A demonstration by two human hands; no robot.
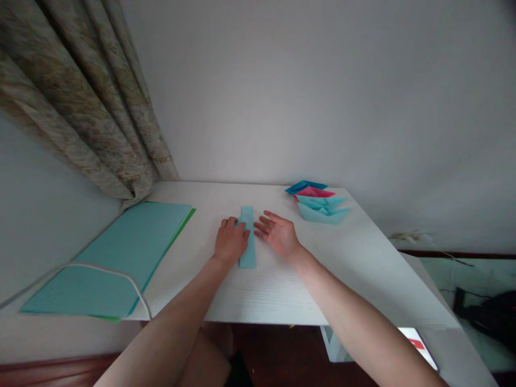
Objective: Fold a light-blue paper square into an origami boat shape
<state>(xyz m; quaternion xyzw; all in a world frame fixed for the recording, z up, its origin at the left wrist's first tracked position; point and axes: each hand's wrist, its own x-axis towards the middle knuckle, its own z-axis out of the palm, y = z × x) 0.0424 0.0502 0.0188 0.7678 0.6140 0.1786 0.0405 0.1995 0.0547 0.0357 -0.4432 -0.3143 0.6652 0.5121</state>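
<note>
A light blue folded paper strip [248, 247] lies upright to my view in the middle of the white table. My left hand [231, 239] is at its left edge, fingers bent and thumb resting on the paper; a bit of the same blue shows by the fingertips. Just right of the strip, my right hand [278, 234] is held open, palm turned toward the paper, fingers apart and nothing in them. Behind it to the right stand folded paper boats: a dark blue boat [304, 186], a pink boat [316, 192] and light blue boats [324, 216].
Large light blue paper sheets [121, 252], with green showing beneath, cover the table's left side. A white cable [100, 267] crosses them. A patterned curtain [92, 107] hangs at the left, and a wall [258, 91] rises behind the white table [282, 301].
</note>
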